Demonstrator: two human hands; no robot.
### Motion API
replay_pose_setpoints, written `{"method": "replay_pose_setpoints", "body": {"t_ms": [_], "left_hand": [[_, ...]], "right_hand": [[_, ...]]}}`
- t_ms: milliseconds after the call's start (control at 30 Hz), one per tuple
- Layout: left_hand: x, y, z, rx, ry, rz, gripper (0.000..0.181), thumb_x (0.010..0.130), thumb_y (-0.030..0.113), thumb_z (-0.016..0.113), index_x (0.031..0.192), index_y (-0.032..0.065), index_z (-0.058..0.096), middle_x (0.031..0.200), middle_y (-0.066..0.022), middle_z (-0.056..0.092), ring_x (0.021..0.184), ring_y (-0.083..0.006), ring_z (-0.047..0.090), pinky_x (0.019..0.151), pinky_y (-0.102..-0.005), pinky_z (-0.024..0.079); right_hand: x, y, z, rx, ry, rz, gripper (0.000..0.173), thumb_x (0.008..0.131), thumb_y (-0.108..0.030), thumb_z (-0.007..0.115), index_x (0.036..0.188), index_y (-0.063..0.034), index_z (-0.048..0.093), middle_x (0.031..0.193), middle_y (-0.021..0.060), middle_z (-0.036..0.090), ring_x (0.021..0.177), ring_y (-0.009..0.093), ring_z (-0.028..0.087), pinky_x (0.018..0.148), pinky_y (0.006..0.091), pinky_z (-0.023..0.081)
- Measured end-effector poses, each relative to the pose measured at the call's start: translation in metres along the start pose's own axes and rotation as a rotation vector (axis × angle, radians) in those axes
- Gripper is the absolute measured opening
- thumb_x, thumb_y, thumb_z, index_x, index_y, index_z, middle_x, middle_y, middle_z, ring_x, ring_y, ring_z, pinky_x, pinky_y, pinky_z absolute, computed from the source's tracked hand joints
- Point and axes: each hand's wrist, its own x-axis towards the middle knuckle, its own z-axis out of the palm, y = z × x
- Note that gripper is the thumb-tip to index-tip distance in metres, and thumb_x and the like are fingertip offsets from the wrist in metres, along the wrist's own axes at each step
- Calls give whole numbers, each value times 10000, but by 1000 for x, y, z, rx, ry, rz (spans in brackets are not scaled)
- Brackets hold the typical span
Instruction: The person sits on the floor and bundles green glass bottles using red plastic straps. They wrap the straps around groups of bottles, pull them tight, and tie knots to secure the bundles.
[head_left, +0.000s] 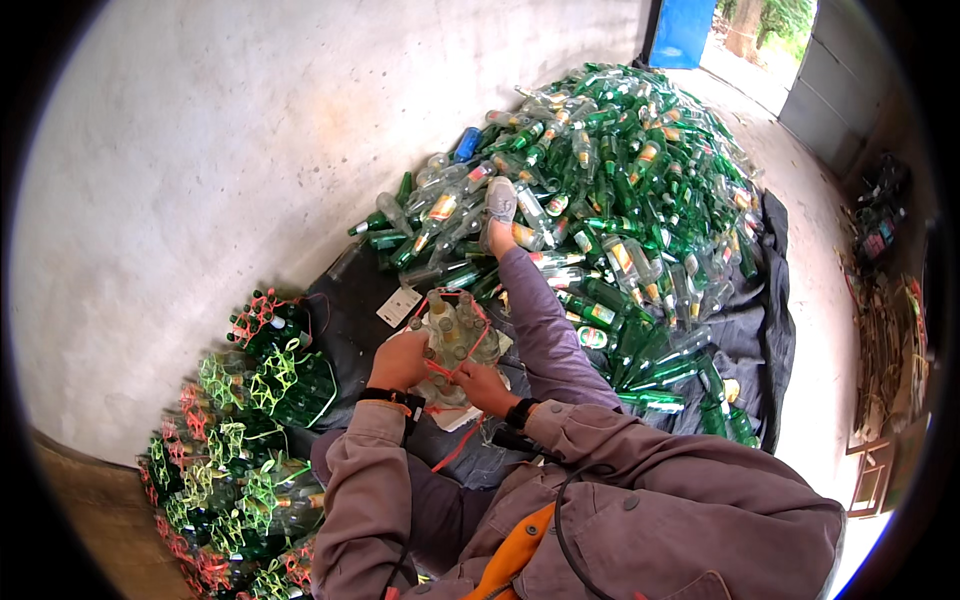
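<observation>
A cluster of clear glass bottles (452, 334) stands upright between my legs, on a pale flat piece (459, 421). Red plastic twine (480, 341) loops around the bottle necks, and a loose tail hangs toward my lap. At the cluster's left side, my left hand (399, 360) is closed on the twine near a bottle neck. My right hand (484, 386) pinches the twine at the near side, where strands cross. The fingertips of my left hand are partly hidden behind its back.
A large heap of loose green and clear bottles (622, 172) covers a dark sheet (776, 247); my outstretched foot (500, 206) rests against it. Bottle bundles tied with red and green twine (277, 375) stand at left beside the wall (187, 187). Flattened cardboard (889, 360) lies at right.
</observation>
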Motion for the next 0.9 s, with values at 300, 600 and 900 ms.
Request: {"method": "replay_pose_setpoints", "body": {"t_ms": [300, 600, 900], "left_hand": [[0, -8, 7, 117, 28, -30, 105, 762, 160, 647, 825, 86, 686, 831, -153, 661, 781, -358, 661, 677, -475, 517], [1, -20, 12, 60, 18, -40, 168, 823, 212, 590, 872, 113, 717, 838, -140, 689, 811, -346, 673, 694, -474, 527], [10, -25, 17, -22, 6, -59, 134, 851, 223, 615, 890, 141, 713, 812, -123, 694, 817, -345, 671, 700, -473, 523]], "right_hand": [[-4, -5, -4, 12, -7, -21, 282, 955, -264, 524, 967, -8, 644, 908, 197, 659, 862, 385, 637, 762, 436, 482], [-3, -3, -3, 61, -47, 1, 285, 973, -259, 514, 986, -4, 640, 934, 199, 666, 880, 382, 637, 764, 428, 483], [3, 11, 7, 69, 6, -73, 255, 981, -231, 523, 1022, -8, 640, 902, 183, 659, 851, 333, 632, 751, 410, 480]]}}
